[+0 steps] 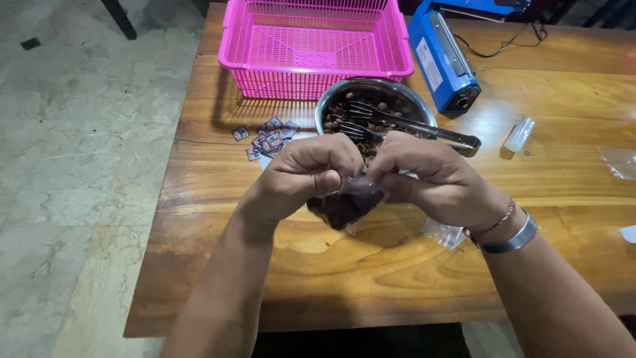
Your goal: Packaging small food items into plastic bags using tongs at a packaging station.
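Wooden table [218, 166] below, left hand [301, 176] and right hand [434, 179] pinch a filled bag [344, 205] (dark contents) between them.

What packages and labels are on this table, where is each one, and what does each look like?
Clear plastic pouch: filled with dark brown pieces, pinched at its top by left hand and right hand.
Small labels: loose pile left of the metal bowl, dark blue squares.
Empty clear bags: flat, under the right wrist.
Sticker: pale rectangle on the blue heat sealer.
Small clear packet: right of the tongs.
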